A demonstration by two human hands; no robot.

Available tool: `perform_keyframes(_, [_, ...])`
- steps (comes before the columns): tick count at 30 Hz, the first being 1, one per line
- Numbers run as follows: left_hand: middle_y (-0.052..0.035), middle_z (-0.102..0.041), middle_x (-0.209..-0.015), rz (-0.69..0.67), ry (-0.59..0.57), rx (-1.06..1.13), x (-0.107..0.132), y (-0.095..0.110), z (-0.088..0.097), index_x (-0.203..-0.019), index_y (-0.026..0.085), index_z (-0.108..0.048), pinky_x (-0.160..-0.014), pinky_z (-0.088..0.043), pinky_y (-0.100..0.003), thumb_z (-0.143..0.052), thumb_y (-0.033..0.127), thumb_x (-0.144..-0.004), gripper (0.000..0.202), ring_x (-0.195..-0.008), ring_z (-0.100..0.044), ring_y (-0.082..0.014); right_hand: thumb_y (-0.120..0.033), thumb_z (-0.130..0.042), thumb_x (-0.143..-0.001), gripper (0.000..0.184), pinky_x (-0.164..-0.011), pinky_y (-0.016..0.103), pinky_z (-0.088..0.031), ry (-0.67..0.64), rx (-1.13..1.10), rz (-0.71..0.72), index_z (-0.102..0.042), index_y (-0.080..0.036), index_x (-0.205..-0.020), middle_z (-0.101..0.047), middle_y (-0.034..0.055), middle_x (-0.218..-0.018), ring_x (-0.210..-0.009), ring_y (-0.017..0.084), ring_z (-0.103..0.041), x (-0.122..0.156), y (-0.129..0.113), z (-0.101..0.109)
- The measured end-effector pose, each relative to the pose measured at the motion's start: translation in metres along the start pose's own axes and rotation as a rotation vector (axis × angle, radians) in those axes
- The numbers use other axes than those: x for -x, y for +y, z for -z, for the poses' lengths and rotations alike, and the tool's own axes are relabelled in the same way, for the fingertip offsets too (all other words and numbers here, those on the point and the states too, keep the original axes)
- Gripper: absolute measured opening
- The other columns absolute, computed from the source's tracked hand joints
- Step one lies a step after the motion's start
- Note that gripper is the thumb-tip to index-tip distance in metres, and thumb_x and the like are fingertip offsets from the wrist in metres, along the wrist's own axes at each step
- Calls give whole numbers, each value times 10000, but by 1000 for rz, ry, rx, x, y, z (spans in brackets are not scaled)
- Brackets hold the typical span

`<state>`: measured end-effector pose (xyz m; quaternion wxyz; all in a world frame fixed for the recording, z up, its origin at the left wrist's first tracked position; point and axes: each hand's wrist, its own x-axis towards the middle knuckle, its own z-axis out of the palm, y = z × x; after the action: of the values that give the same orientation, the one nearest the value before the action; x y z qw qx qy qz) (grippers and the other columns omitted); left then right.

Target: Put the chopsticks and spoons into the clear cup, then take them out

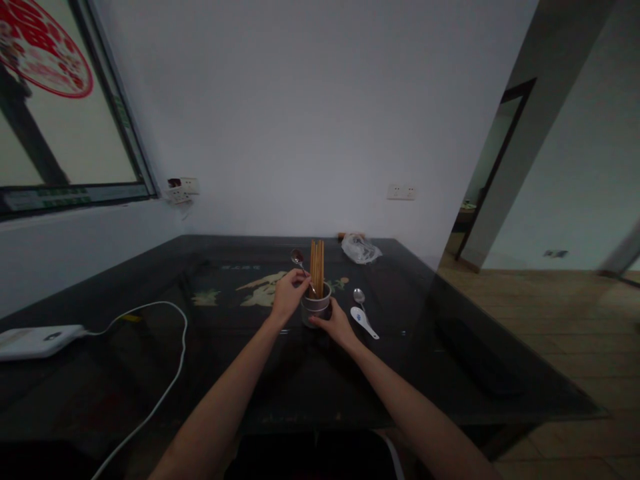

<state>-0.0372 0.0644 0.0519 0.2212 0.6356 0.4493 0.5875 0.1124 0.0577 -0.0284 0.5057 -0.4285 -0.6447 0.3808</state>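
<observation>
Now the left hand (287, 293) pinches a spoon (299, 261), its handle slanting down into the cup (317, 307) on the tabletop (150, 320). Right hand (336, 323) wraps the cup, beside upright chopsticks (317, 267).

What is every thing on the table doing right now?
Cup: upright, steadied by right hand.
Chopsticks: standing in cup.
Metal spoon: held by left hand, handle in cup.
Second metal spoon: lying flat.
White spoon: lying flat.
Bag: crumpled.
Cable: plugged into white box.
</observation>
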Motion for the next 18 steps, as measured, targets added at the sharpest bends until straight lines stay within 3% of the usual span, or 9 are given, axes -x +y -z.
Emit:
perform_keyframes(8, [-40,-708,-730,67,-27,-47,1,-3,-1,-824,178,-588,-647,-492,-272,-552,350,-817,176,-701,-678,-188,-289,-784,-572,641,-921,401,-456,-24,-10,21,-509,-183,-1142,-642,81,-1118,-1037,243,-602,0,0,2])
perform_keyframes(14, [-24,-694,-740,-65,-4,-264,0,-5,-1,-711,181,-643,-714,-454,-278,-516,349,-838,246,-735,-628,-172,-309,-791,-568,648,-927,417,-452,-24,39,14,-506,-173,-1134,-641,95,-1122,-1049,256,-596,-3,5,2])
perform_keyframes(18, [-23,-696,-757,-67,-10,-334,-1,-9,0,-761,187,-682,-692,-442,-272,-533,349,-830,230,-737,-610,-171,-313,-794,-565,669,-930,415,-452,-20,38,11,-498,-174,-1148,-638,96,-1132,-1056,255,-593,-4,8,1])
